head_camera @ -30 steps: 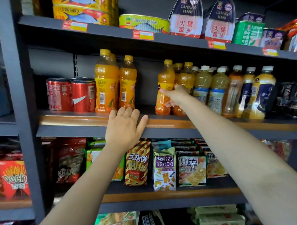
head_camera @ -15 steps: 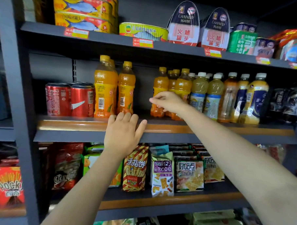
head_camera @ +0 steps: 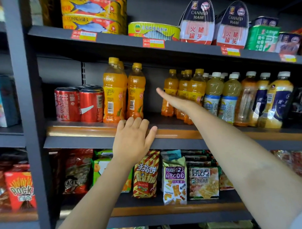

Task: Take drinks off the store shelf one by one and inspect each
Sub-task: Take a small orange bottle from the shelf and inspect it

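The middle shelf holds drinks: red cola cans, two tall orange juice bottles, a group of smaller orange bottles, then pale yellow tea bottles and dark-labelled bottles to the right. My left hand rests flat on the shelf's front edge, just below the tall orange bottles. My right hand is stretched out with straight fingers in the gap between the tall and the smaller orange bottles. It holds nothing.
The shelf above carries fish tins and canned ham. Snack bags fill the shelf below. A dark upright post bounds the bay on the left, with other goods beyond it.
My right hand let go of the smaller orange bottles, opened flat and moved left into the gap. My left hand stayed on the shelf edge.
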Tool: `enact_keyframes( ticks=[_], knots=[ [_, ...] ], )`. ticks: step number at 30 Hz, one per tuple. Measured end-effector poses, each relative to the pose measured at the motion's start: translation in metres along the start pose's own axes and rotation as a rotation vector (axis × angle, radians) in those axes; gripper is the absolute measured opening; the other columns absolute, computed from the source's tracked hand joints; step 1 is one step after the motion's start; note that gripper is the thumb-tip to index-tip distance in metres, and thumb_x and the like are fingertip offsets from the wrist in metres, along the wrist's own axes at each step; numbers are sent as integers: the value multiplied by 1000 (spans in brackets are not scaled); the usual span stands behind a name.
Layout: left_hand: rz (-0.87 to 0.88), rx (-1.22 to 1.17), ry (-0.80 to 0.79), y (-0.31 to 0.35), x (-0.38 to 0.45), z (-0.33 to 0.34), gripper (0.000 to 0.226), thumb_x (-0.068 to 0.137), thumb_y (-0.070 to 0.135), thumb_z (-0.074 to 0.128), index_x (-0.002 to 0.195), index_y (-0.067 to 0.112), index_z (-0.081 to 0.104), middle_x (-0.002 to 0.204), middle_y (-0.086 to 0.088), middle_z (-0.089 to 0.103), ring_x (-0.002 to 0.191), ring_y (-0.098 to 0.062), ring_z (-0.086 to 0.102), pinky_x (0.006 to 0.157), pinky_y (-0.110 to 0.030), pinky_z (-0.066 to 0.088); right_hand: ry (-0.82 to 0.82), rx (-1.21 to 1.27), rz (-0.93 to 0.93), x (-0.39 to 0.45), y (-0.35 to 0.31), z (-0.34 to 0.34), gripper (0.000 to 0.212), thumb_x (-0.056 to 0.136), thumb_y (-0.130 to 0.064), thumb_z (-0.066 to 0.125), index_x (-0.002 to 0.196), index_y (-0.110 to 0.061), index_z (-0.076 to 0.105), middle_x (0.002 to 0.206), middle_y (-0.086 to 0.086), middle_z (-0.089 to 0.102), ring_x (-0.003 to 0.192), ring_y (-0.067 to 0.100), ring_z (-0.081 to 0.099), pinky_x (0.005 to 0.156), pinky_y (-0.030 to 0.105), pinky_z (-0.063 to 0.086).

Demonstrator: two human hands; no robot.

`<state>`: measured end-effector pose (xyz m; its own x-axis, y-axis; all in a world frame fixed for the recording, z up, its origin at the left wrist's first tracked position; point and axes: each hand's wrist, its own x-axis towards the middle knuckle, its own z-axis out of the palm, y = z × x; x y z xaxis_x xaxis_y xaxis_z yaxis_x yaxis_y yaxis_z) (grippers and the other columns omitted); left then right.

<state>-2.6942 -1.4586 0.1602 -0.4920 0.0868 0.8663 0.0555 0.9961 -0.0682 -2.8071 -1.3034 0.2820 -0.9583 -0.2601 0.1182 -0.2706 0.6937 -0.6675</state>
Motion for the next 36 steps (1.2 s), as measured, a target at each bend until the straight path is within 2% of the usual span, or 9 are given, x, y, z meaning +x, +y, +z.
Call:
enact_keyframes(
  ticks=[6,10,13,15,18,22,27,29,36],
  knots=[
    [-10,7,6,2,0,3,48,104,47,27,96,16,63,90,-2,63,85,-25,55,78,-40,34,-16,-50,42,17,2,9,95,75,-98,22,157,-51,10,171,3,1,155,37,8,118,62,14],
    [-2,21,29,1,-2,5,46,104,46,29,95,16,63,88,-1,62,84,-24,54,78,-40,33,34,-88,-51,31,3,15,109,66,-103,24,158,-45,18,170,0,12,154,34,16,116,61,20],
    [-4,29,57,2,-2,6,45,104,46,30,93,16,62,86,-1,61,83,-24,54,76,-39,32,138,-74,-213,35,-10,21,89,83,-88,36,150,-29,41,156,4,43,138,28,45,107,46,40],
    [-1,26,64,2,-2,6,45,104,46,30,92,16,62,85,-1,61,82,-25,54,76,-40,33,38,-14,-282,35,-22,27,75,90,-76,45,143,-23,48,144,5,55,124,23,57,96,38,48],
    [-3,19,65,2,0,5,45,104,45,30,92,16,62,85,-2,61,82,-25,53,76,-40,34,-91,60,-302,37,-36,43,69,91,-61,62,143,-19,48,142,6,57,124,26,59,93,38,54],
    [-2,7,63,1,0,4,43,104,44,31,92,16,61,85,-2,61,83,-25,53,76,-40,34,-50,156,-287,41,-44,57,62,91,-49,69,141,-17,49,140,8,59,125,28,58,88,37,54],
    [-1,20,64,0,-1,6,44,103,45,31,90,15,60,85,-2,61,82,-25,53,76,-39,32,140,68,-358,38,-37,52,37,89,-44,72,116,-19,62,115,3,68,102,18,64,73,27,50],
    [1,15,60,0,-1,7,45,104,45,30,90,16,61,85,-2,61,83,-25,53,76,-39,32,179,68,-359,34,-31,47,39,90,-43,72,119,-20,62,117,2,68,101,17,64,77,28,51],
    [-7,6,31,0,-1,6,46,103,47,30,94,15,61,89,-4,62,86,-27,54,80,-41,34,223,84,-349,-5,-18,12,48,91,-41,70,131,-20,55,114,-1,62,101,17,62,68,24,47]
  ],
)
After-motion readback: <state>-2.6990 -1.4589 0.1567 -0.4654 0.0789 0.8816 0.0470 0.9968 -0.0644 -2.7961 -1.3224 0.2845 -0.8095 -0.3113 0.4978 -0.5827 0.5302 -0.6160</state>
